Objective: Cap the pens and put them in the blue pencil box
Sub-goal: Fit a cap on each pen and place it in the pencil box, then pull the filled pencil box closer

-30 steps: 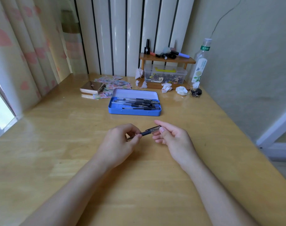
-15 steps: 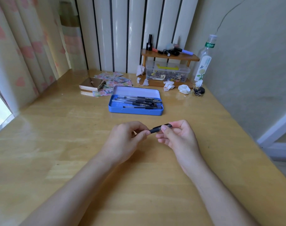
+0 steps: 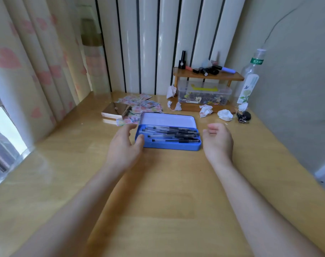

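The left hand is spread loosely open and holds nothing, its thumb tip touching the left end of the blue pencil box and its fingers curved just beside that end. The right hand is likewise open and empty, fingers half curled, just beside the right end of the box; whether it touches the box cannot be told. The single box sits a little beyond the middle of the wooden desk, its lid open and leaning away toward the far edge. Inside lie the pens, side by side along the length of the box with black caps on; about five can be counted, though they overlap and the exact number is unclear. Just beyond the box's left end is one small book with a scatter of patterned cards beside it. Toward the far right corner stands one small wooden shelf carrying several small cosmetics, with one clear plastic container under it. About six crumpled tissues lie around the shelf's foot, one clear bottle stands beside it near the right edge, and a dark bunch of keys lies at the bottle's base.
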